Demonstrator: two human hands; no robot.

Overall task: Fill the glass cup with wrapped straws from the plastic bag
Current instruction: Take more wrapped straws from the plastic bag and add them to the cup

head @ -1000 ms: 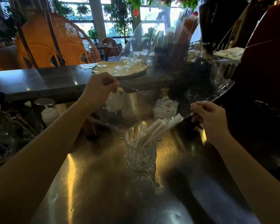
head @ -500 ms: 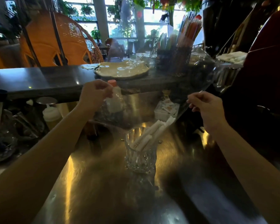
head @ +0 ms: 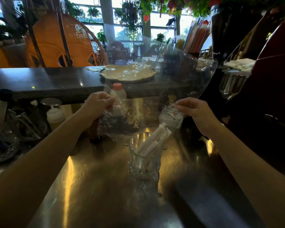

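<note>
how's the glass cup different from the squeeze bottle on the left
The glass cup is clear cut glass, open-topped, holding wrapped straws; the squeeze bottle is cloudy plastic, capped with a nozzle. The cup stands alone mid-counter; the bottle sits back under the dark ledge among clutter. Both stand upright.

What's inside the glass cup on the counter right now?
The glass cup holds a bundle of white wrapped straws leaning right, tops above the rim. Their lower ends blur behind the cut glass; the count is unclear.
</note>
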